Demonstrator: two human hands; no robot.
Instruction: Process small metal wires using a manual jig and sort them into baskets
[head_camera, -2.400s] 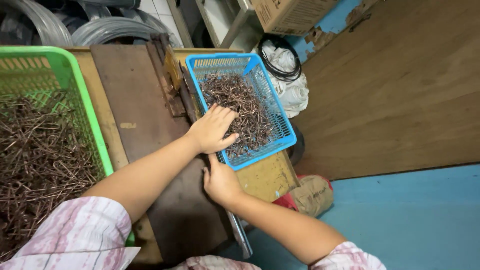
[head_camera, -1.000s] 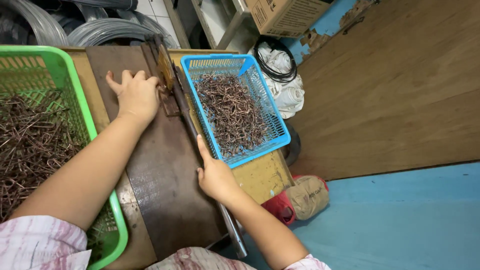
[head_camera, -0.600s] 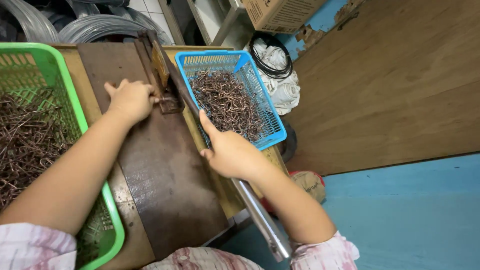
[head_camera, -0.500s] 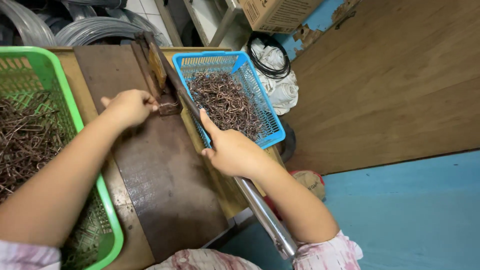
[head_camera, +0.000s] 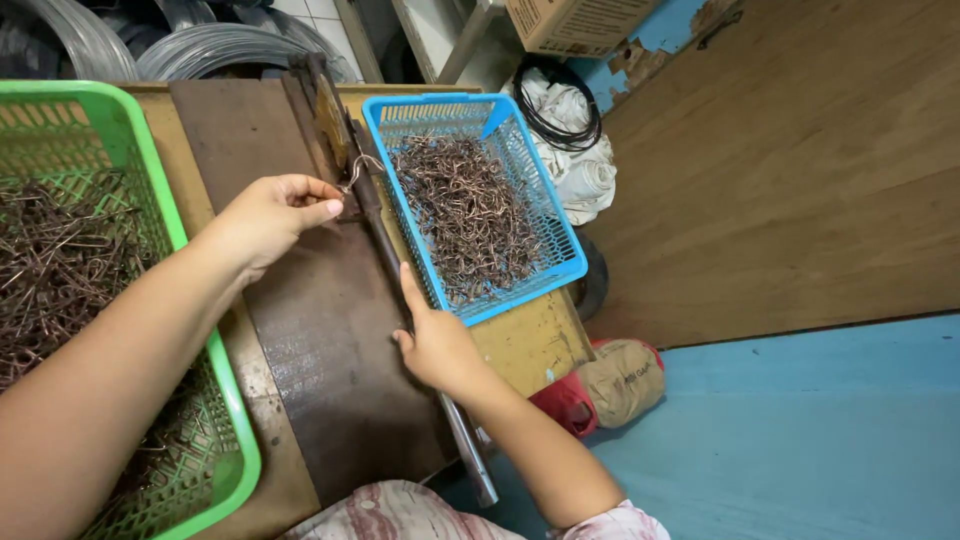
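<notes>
Your left hand (head_camera: 268, 215) pinched a bent wire piece (head_camera: 357, 170) at the bender's head, beside the blue basket (head_camera: 560, 262). Your right hand (head_camera: 437, 345) clasped the lever bar (head_camera: 385, 245); next, it probably needed a steady, firm swing.

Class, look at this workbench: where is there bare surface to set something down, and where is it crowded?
Free: the dark metal plate between the green basket and the lever bar. Crowded: both baskets, full of wire pieces, and the spot by the left hand.
</notes>
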